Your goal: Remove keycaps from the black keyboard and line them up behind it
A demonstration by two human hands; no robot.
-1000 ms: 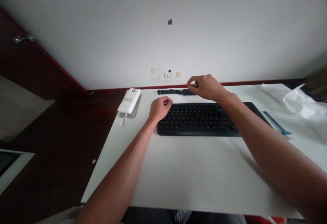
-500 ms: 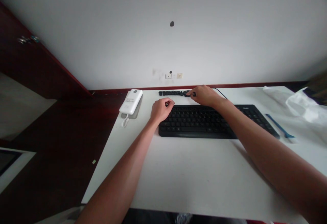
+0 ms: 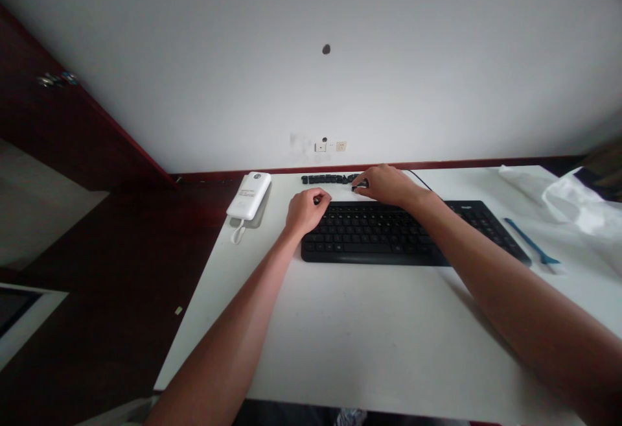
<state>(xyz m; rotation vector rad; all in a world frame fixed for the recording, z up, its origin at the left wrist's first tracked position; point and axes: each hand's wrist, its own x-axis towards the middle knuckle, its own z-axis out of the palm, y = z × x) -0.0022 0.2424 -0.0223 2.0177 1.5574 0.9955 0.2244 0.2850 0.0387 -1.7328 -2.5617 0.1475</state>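
A black keyboard (image 3: 389, 235) lies across the white table (image 3: 369, 342). Behind it runs a row of several loose black keycaps (image 3: 328, 179) near the table's far edge. My right hand (image 3: 383, 184) rests at the right end of that row, fingers pinched on a small black keycap that touches the table. My left hand (image 3: 305, 210) is curled into a loose fist at the keyboard's upper left corner, with something small and dark pinched between thumb and forefinger.
A white power bank (image 3: 249, 195) with a short cable lies to the left of the keyboard. A blue tool (image 3: 529, 242) and crumpled white plastic (image 3: 578, 202) sit at the right. Dark floor lies beyond the table's left edge.
My right hand has come down from above the keycap row onto the table at the row's right end. My left hand has stayed where it was.
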